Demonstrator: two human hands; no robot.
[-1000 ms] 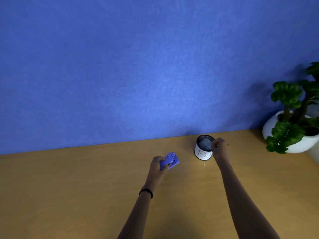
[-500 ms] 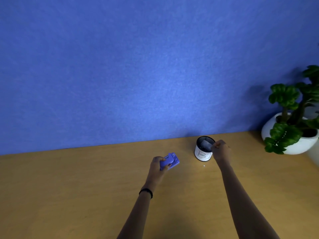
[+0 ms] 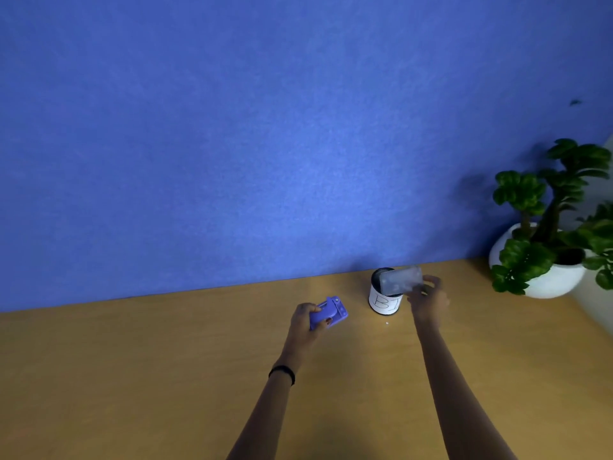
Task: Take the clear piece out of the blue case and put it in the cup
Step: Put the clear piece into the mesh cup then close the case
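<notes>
Head view of a wooden tabletop [image 3: 166, 376] set against a blue wall [image 3: 232, 127]. A white cup [image 3: 384, 298] with a dark inside and a handwritten mark on its side stands upright near the wall edge of the tabletop and serves here as the landmark. The clear piece [image 3: 400, 279], a flat translucent rectangle with rounded corners, is held at the cup's mouth, lying across the rim and tilted, with its right end higher; it covers part of the opening, and whether it touches the rim cannot be told. The right hand [image 3: 428, 298], just to the right of the cup, pinches the right end of the clear piece between its fingertips. The blue case [image 3: 328, 313] lies to the left of the cup and nearer the camera, apart from it, gripped by the left hand [image 3: 306, 322], whose fingers curl over the case's near end; whether the case rests on the tabletop or is lifted off it cannot be told. A black band [image 3: 282, 374] circles the left wrist. Well to the right of the cup, a green plant [image 3: 544, 220] grows from a round white pot [image 3: 550, 280] at the tabletop's far corner.
</notes>
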